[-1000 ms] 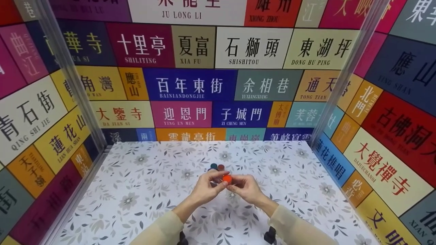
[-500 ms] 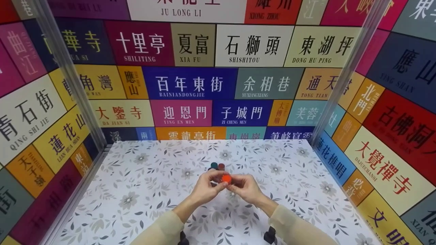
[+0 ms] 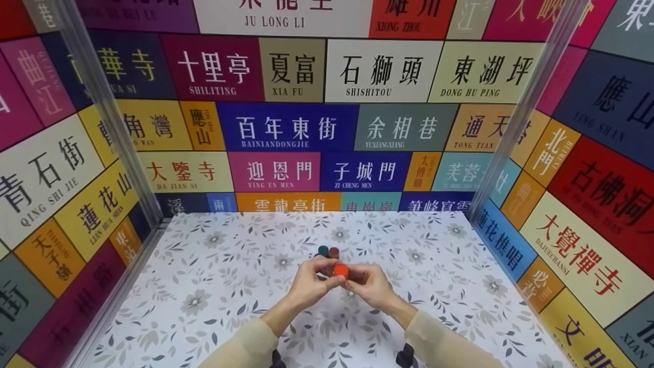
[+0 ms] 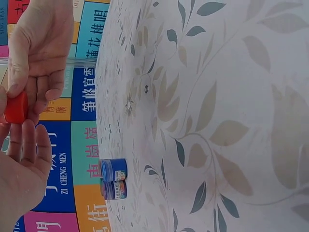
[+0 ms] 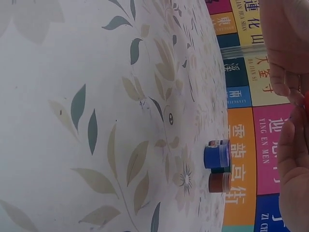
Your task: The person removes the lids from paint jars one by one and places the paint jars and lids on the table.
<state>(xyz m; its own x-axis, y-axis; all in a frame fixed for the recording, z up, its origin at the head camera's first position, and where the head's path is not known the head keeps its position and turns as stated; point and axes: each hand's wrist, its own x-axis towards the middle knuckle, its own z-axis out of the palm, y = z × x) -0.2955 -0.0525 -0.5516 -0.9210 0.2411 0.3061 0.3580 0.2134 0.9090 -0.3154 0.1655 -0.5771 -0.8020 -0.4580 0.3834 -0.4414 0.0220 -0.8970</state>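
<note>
A small red jar (image 3: 341, 271), round and orange-red on top, is pinched between both hands above the table. My left hand (image 3: 312, 281) grips it from the left with thumb and fingertips, and my right hand (image 3: 372, 286) holds its right side. In the left wrist view the red jar (image 4: 16, 107) shows its side between the two sets of fingertips. In the right wrist view only a sliver shows at the edge. Beyond the hands stand a blue jar (image 5: 216, 155) and a brown jar (image 5: 219, 182). A green-topped jar (image 3: 323, 250) stands there too, partly hidden.
The table (image 3: 235, 306) has a white cover with grey leaves and flowers. Panels with coloured name blocks (image 3: 286, 125) rise at the back and both sides, joined at clear corner strips (image 3: 115, 133). Dark wrist bands (image 3: 405, 355) sit on both sleeves.
</note>
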